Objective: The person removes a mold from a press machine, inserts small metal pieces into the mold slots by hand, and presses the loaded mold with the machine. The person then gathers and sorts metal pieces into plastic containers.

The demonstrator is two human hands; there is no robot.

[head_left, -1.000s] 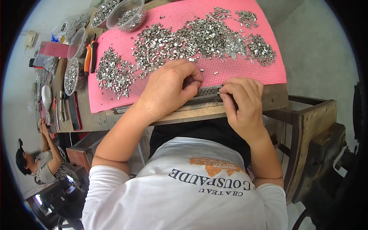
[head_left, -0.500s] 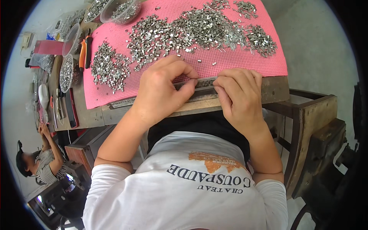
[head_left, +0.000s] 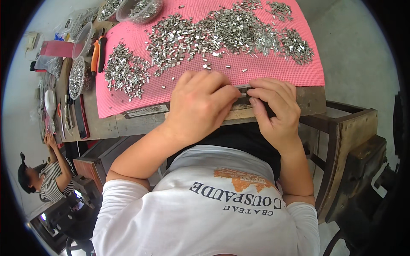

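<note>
A long, narrow dark metal strip (head_left: 147, 111) lies along the front edge of the table, passing beneath my hands. My left hand (head_left: 203, 100) is closed over its middle, thumb and forefinger pinched together; whatever is between them is hidden. Facing it, my right hand (head_left: 275, 102) curls with thumb and fingertips at the strip, close to the left fingertips. Anything it pinches is too small to make out. Just beyond the hands, small silvery metal pieces (head_left: 179, 40) lie in heaps on a pink mesh mat (head_left: 273, 74), with a few loose ones nearer my fingers.
Orange-handled pliers (head_left: 98, 55) lie at the mat's left edge. Clear plastic tubs of metal pieces, one a round tub (head_left: 77, 77), stand left and at the back. A wooden stool (head_left: 341, 136) is at the right. Another person (head_left: 51, 179) in stripes sits far left.
My left hand has moved right along the strip, closer to my right hand, and uncovered the strip's left part. My right hand has shifted slightly right. The view has shifted a little.
</note>
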